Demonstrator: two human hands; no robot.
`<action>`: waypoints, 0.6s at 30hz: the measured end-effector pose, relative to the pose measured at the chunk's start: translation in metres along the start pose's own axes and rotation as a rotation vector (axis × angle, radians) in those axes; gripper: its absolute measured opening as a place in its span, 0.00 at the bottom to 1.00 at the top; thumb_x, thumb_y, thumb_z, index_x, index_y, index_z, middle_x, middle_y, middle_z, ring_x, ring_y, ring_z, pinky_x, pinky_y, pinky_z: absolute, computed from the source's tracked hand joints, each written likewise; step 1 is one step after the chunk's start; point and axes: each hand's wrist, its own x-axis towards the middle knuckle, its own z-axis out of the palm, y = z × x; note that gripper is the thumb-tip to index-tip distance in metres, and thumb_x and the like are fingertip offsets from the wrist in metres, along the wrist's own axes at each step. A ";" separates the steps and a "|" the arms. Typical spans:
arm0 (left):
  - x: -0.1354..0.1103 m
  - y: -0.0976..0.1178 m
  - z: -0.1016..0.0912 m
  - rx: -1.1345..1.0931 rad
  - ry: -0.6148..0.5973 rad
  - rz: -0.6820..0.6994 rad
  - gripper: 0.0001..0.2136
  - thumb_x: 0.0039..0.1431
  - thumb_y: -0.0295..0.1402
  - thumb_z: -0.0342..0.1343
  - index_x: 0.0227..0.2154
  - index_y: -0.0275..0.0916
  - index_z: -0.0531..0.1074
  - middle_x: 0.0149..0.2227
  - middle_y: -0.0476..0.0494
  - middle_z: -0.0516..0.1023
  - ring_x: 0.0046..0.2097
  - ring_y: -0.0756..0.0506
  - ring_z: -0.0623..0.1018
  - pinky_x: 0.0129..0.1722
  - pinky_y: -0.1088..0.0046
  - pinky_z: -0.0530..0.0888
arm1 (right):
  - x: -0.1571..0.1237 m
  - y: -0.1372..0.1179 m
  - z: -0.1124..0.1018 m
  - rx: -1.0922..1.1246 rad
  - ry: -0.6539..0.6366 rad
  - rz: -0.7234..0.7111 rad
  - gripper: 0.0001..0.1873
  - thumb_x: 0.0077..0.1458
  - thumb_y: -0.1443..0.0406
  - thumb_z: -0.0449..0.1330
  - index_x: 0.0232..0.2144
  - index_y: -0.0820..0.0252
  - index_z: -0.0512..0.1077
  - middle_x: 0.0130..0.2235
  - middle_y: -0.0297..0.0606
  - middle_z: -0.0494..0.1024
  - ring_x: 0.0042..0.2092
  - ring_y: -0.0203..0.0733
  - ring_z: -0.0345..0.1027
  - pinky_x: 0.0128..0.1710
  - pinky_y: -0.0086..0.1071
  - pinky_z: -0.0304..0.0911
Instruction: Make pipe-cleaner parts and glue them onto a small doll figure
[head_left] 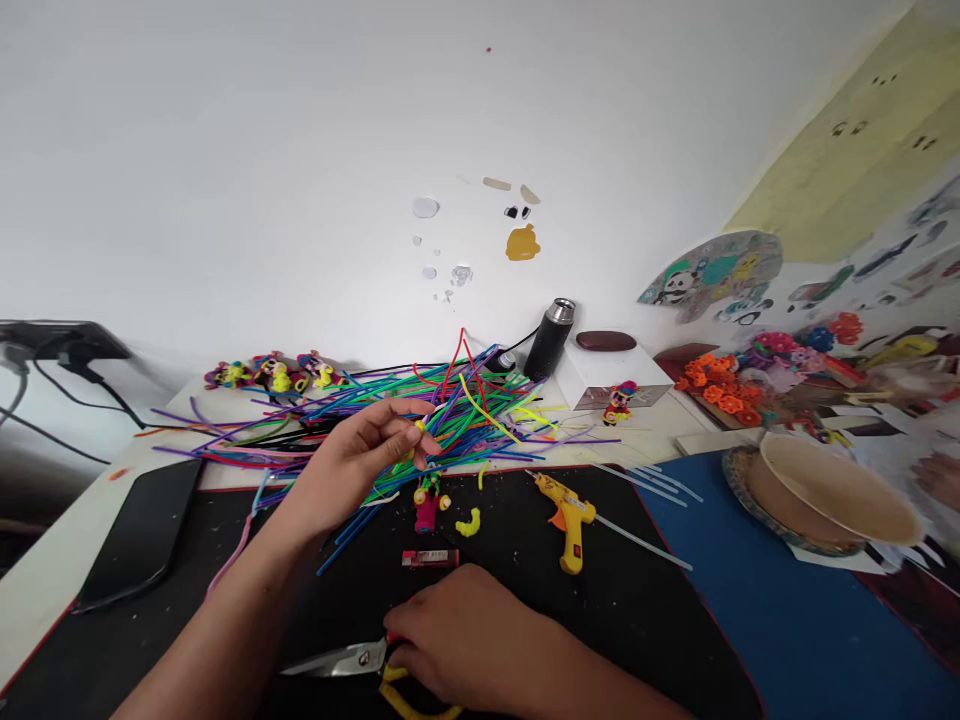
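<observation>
My left hand [367, 450] is raised over the front of a heap of coloured pipe cleaners [480, 400]. Its thumb and fingers pinch a small yellow piece of pipe cleaner [420, 427], partly hidden by the fingers. Low on the black mat, my right hand [472, 635] is closed round the handles of a pair of scissors [349, 660], whose blades point left. Between the hands lie a small magenta figure with yellow ends [425, 510], a curled yellow piece [468, 522] and a red lighter [430, 559].
A yellow glue gun [570, 522] lies right of the figure, a glue stick at its back. Further right stands a paper bowl [832, 490]. A phone [142, 535] rests at left. Behind are a black flask [550, 340], a white box [615, 372] and several small figures [277, 375].
</observation>
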 end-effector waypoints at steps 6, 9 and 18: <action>-0.005 -0.002 0.006 0.019 -0.028 0.004 0.18 0.61 0.48 0.65 0.41 0.41 0.69 0.34 0.43 0.85 0.35 0.45 0.80 0.39 0.67 0.76 | -0.002 0.009 0.000 0.283 0.212 0.025 0.12 0.68 0.59 0.60 0.46 0.56 0.81 0.41 0.41 0.87 0.42 0.47 0.82 0.39 0.31 0.68; -0.009 -0.005 0.007 0.045 -0.034 0.029 0.15 0.64 0.46 0.64 0.39 0.41 0.69 0.34 0.45 0.83 0.36 0.45 0.80 0.38 0.68 0.75 | -0.001 0.025 -0.002 0.757 0.425 0.190 0.14 0.66 0.58 0.61 0.48 0.56 0.81 0.34 0.37 0.85 0.31 0.39 0.78 0.33 0.28 0.67; -0.014 -0.015 0.018 0.198 -0.158 0.021 0.08 0.69 0.40 0.58 0.39 0.41 0.72 0.34 0.49 0.78 0.37 0.46 0.79 0.41 0.68 0.74 | -0.001 0.057 -0.015 1.329 0.740 0.260 0.26 0.59 0.45 0.64 0.42 0.63 0.77 0.21 0.27 0.71 0.17 0.28 0.54 0.16 0.24 0.48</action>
